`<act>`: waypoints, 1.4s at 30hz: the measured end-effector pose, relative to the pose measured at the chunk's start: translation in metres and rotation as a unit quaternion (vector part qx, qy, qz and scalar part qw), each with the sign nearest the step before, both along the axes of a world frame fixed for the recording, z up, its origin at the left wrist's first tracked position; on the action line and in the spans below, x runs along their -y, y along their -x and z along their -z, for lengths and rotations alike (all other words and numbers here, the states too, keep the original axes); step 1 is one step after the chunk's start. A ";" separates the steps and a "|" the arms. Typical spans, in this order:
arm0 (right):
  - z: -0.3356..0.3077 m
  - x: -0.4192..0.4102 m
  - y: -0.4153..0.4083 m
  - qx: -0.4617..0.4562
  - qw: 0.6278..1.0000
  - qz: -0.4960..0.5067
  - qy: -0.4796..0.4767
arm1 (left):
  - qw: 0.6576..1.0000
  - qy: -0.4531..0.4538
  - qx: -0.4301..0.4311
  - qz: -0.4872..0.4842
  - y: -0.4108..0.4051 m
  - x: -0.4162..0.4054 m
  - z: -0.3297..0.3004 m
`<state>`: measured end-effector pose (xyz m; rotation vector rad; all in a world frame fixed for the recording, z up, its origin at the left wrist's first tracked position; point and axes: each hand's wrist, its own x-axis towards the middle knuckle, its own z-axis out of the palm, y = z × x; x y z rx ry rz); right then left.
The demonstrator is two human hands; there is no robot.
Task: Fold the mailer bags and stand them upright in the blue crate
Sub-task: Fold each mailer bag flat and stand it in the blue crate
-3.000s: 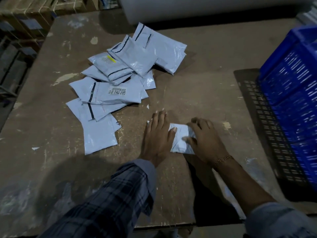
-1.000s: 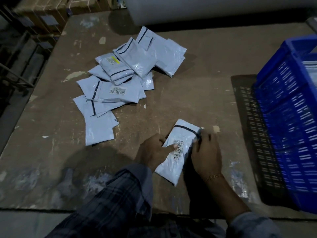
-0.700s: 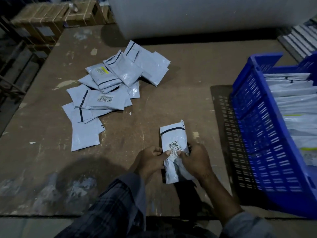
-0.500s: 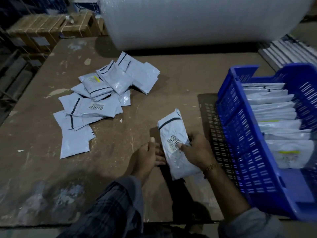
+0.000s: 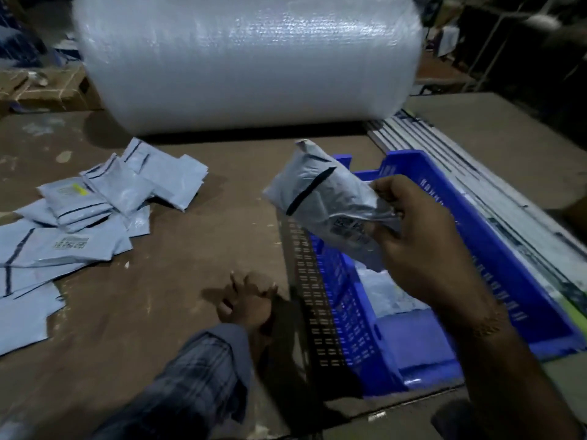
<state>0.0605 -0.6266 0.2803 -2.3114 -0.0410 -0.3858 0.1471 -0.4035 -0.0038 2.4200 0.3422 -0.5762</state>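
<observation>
Pinching a folded bag [image 5: 320,204] in your right hand [image 5: 422,249] above the crate [image 5: 495,249], you free your loosely curled, empty left hand [image 5: 246,304] on the counter [image 5: 190,249] toward the pile [image 5: 95,201] at ten o'clock.

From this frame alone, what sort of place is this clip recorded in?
Most likely a packing or dispatch area in a warehouse. A big roll of bubble wrap lies on the table, labelled mailer bags are heaped on it, and the right hand lifts one over a blue crate.
</observation>
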 end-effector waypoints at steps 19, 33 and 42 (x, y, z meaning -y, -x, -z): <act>0.156 0.157 -0.040 -0.302 0.868 -0.131 0.372 | 0.987 0.001 -0.101 0.121 0.015 0.007 -0.016; 0.184 0.164 -0.058 -0.177 0.862 -0.109 0.462 | 0.987 -0.033 -0.101 0.124 0.010 0.014 -0.003; 0.185 0.158 -0.053 -0.166 0.837 -0.087 0.515 | 0.985 -0.061 -0.091 0.130 0.004 0.006 0.008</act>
